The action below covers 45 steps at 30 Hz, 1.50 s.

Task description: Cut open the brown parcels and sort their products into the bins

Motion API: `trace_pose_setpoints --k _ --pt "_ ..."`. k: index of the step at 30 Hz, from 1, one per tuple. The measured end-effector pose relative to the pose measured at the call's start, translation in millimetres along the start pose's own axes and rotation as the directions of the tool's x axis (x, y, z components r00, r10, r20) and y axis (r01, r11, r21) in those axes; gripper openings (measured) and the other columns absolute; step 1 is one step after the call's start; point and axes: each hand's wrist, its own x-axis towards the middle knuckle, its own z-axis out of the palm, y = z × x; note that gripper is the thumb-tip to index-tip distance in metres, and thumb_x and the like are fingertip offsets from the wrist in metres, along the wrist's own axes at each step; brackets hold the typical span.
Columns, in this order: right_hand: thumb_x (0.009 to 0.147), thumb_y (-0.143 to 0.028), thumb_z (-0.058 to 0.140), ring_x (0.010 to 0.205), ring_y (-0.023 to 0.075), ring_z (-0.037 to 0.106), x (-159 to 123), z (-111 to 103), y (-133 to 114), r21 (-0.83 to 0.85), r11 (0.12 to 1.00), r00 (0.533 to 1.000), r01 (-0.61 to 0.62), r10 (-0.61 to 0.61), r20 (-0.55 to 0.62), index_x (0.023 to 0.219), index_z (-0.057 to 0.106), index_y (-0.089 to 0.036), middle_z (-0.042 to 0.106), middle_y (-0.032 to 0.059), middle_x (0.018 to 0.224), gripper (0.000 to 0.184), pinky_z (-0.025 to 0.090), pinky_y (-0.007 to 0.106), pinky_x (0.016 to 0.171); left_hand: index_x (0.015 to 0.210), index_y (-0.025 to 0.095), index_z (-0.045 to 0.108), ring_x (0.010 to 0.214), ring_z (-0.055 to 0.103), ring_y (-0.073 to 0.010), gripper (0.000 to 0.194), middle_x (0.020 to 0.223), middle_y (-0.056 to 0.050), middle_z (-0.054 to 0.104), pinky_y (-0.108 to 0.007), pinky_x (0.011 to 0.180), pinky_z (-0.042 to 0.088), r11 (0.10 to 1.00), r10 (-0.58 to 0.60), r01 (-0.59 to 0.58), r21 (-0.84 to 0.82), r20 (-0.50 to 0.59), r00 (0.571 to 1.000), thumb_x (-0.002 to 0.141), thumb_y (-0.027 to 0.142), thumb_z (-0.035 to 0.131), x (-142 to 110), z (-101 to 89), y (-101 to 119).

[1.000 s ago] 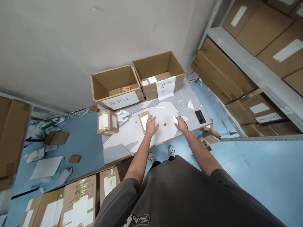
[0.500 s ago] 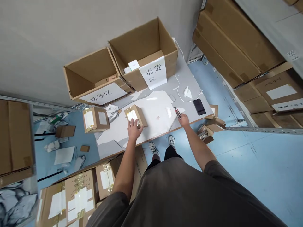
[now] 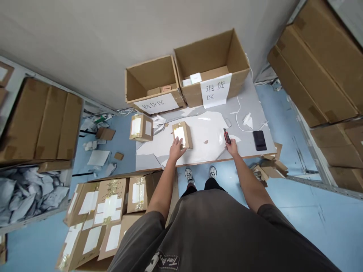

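Note:
A small taped cardboard box (image 3: pixel 187 140) with a white label stands on the table's white covering. My left hand (image 3: pixel 177 150) grips its near end, fingers over the label and thumb near the lower edge. To the right, my right hand (image 3: pixel 231 147) is closed around a red and black utility knife (image 3: pixel 227 136), raised just over the table near its front edge. The knife points away from me; whether its blade is out is too small to tell. A second taped box (image 3: pixel 148 128) sits at the table's left end, apart from both hands.
Two open cartons (image 3: pixel 153 75) with paper signs stand along the back; small boxes lie inside. A black phone (image 3: pixel 259 140) and a white cable (image 3: pixel 238 113) lie at the right. Labelled parcels (image 3: pixel 110 202) are piled at lower left. Shelves with cartons (image 3: pixel 314 71) flank the table.
My right hand has picked up the utility knife from the table and lifted it slightly. My left hand has settled on the small box's near end. The camera view has shifted.

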Motion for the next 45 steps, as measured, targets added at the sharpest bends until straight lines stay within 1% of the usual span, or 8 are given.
trace_pose_setpoints --k 2,6,11,16,24,30,36,45 --pt "0.086 -0.047 0.069 0.067 0.0179 0.073 -6 10 -27 0.163 0.986 0.998 0.031 -0.039 0.044 0.111 0.042 -0.028 0.071 -0.0037 0.089 0.042 0.062 0.033 0.068 0.171 0.026 0.039 0.17 0.024 -0.034 0.084 0.184 -0.014 0.025 -0.049 0.13 0.04 0.999 -0.01 0.01 -0.037 -0.002 1.0 0.097 0.044 0.074 -2 0.1 -6" --pt "0.073 -0.062 0.079 0.066 0.0167 0.07 -26 36 -87 0.46 0.881 0.974 0.108 -0.186 0.128 0.109 0.038 -0.03 0.071 -0.0062 0.084 0.063 0.059 0.032 0.066 0.173 0.024 0.036 0.17 0.025 -0.0329 0.089 0.183 -0.016 0.027 -0.047 0.13 0.04 0.991 -0.007 0.005 -0.135 -0.015 1.0 0.095 0.039 0.077 -4 3.2 -15" --pt "0.078 -0.064 0.076 0.066 0.018 0.07 -61 72 -154 0.525 0.842 0.935 0.121 -0.275 0.226 0.113 0.042 -0.031 0.073 -0.0039 0.085 0.059 0.058 0.031 0.063 0.168 0.022 0.045 0.17 0.023 -0.0358 0.082 0.182 -0.017 0.03 -0.05 0.131 0.039 0.98 0.075 -0.072 -0.184 0.01 0.997 0.093 0.033 0.077 -4 2.2 -20" --pt "0.087 -0.056 0.071 0.068 0.0189 0.071 -90 101 -194 0.526 0.838 0.913 0.145 -0.318 0.255 0.12 0.049 -0.029 0.075 -0.0006 0.089 0.049 0.061 0.035 0.069 0.167 0.025 0.046 0.169 0.026 -0.0382 0.078 0.183 -0.015 0.026 -0.054 0.128 0.041 0.974 0.168 -0.153 -0.168 0.076 0.983 0.094 0.024 0.072 -1 -3.5 -27" --pt "0.085 -0.057 0.075 0.069 0.0185 0.069 -109 119 -213 0.491 0.852 0.9 0.182 -0.345 0.267 0.119 0.051 -0.029 0.073 -0.0005 0.089 0.05 0.06 0.035 0.071 0.166 0.029 0.048 0.167 0.029 -0.0361 0.078 0.181 -0.012 0.033 -0.054 0.129 0.039 0.945 0.254 -0.233 -0.227 0.069 0.965 0.092 0.02 0.073 3 -7.3 -40" --pt "0.078 -0.065 0.081 0.068 0.0178 0.068 -111 126 -218 0.474 0.866 0.904 0.157 -0.319 0.283 0.116 0.049 -0.029 0.073 -0.0024 0.086 0.062 0.056 0.033 0.068 0.167 0.026 0.044 0.168 0.028 -0.0343 0.08 0.182 -0.012 0.03 -0.048 0.129 0.041 0.963 0.255 -0.241 -0.122 0.111 0.961 0.094 0.029 0.075 5 -20.0 -41" --pt "0.076 -0.071 0.08 0.071 0.0201 0.07 -97 131 -216 0.393 0.908 0.918 0.148 -0.274 0.287 0.118 0.048 -0.028 0.074 0.0008 0.094 0.068 0.052 0.029 0.06 0.171 0.028 0.036 0.17 0.023 -0.0371 0.097 0.186 -0.012 0.018 -0.048 0.128 0.042 0.982 0.185 -0.175 -0.072 0.167 0.968 0.088 0.039 0.084 11 -26.2 -37" --pt "0.082 -0.063 0.07 0.062 0.0147 0.064 -64 147 -204 0.378 0.911 0.888 0.166 -0.305 0.345 0.116 0.044 -0.028 0.072 -0.0024 0.095 0.056 0.051 0.028 0.061 0.174 0.028 0.031 0.168 0.031 -0.0295 0.099 0.186 -0.011 0.02 -0.038 0.129 0.041 0.993 0.104 -0.09 -0.079 0.185 0.977 0.09 0.037 0.083 11 -20.4 -36"
